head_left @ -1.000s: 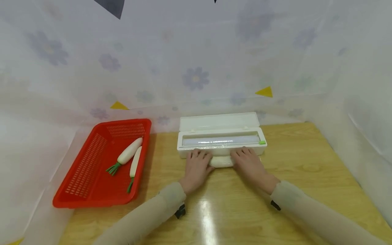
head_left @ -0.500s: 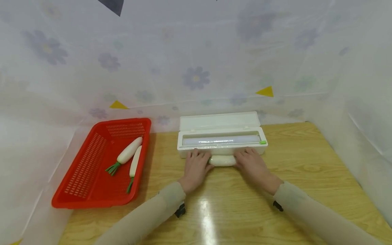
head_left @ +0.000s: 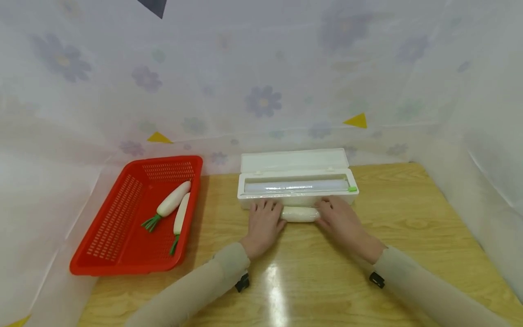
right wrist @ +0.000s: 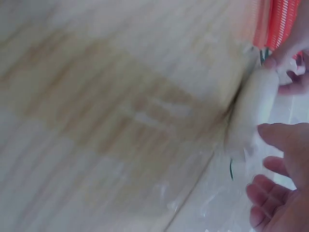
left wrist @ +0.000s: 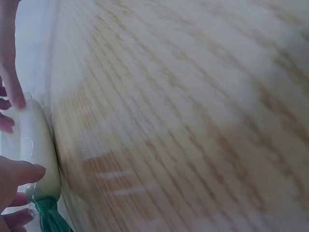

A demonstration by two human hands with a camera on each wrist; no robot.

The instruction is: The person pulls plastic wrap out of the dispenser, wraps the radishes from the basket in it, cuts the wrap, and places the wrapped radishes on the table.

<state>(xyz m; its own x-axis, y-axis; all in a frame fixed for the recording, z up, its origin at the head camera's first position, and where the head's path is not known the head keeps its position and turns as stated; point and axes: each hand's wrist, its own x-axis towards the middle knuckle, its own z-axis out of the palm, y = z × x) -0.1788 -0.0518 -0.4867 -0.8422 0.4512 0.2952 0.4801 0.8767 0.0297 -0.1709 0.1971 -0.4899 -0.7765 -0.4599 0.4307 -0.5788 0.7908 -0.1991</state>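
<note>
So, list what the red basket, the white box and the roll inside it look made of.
Red basket: likely moulded plastic, smooth, with regular slots in its walls.
White box: probably rigid plastic, smooth flat walls and crisp edges.
Roll: perhaps plastic film, its surface glossy with bright streaks.

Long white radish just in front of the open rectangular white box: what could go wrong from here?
The clear plastic film may bunch up, since it shows wrinkles near the long white radish. The radish might slip or turn unevenly, as it looks smooth and rounded. Pushing forward could shove the open rectangular white box, because the radish lies close in front of it.
</note>
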